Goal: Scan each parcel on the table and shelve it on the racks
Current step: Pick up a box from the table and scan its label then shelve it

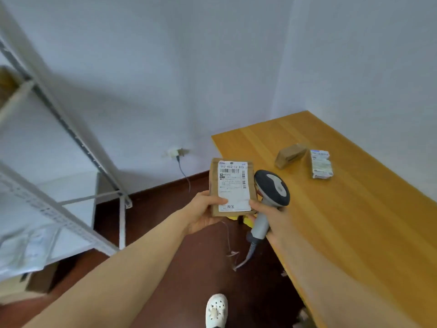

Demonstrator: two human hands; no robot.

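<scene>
As the left hand (pixel 201 214) grips the cardboard parcel (pixel 233 185), its length points to 12 o'clock.
The right hand (pixel 276 217) grips the barcode scanner (pixel 272 188) at the parcel's 3 o'clock.

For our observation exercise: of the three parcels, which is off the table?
The flat brown parcel with the white label, held in the left hand beside the scanner. The small brown parcel and the white-wrapped parcel both lie on the table.
</scene>
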